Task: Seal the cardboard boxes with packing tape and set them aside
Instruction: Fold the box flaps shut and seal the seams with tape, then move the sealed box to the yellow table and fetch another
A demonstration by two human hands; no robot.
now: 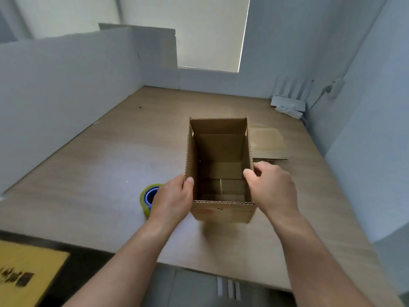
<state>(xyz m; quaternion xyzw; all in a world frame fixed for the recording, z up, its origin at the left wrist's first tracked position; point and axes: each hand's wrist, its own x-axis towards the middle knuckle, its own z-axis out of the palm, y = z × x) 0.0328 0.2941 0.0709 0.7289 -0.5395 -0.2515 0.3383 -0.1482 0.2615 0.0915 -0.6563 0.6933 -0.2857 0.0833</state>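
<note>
1. Head view, looking down on a wooden table (pixel 88 173) enclosed by white partition walls (pixel 66 85) on the left and far sides.
2. Cardboard box (pixel 221 209) stands upright near the middle of the table, slightly toward the near edge. Its top is open, with all four upper flaps standing vertical. Inside, the bottom flaps are folded flat and a seam between them is visible.
3. Left hand (pixel 172 200) grips the box's left wall near the near corner. The thumb is hooked over the flap edge to the inside; the remaining fingers are outside the wall and hidden from view. Grip is closed on the cardboard.
4. Right hand (pixel 274 187) grips the box's right wall. The thumb presses on the inner face of the flap, and the fingers curl round the outer face. Grip is closed on the cardboard.
5. Roll of packing tape (pixel 147 198), yellowish with a blue core, rests on the table just left of the box, partly hidden behind the left hand. Whether it touches the box cannot be determined.
6. Flat cardboard sheet (pixel 267 140) lies on the table directly to the right of the box, toward the far side.
7. White router (pixel 287 103) with upright antennas sits in the far right corner, well apart from the box.
8. Yellow sign (pixel 28 273) is visible below the table's near edge, at lower left; markings are blurred.
</note>
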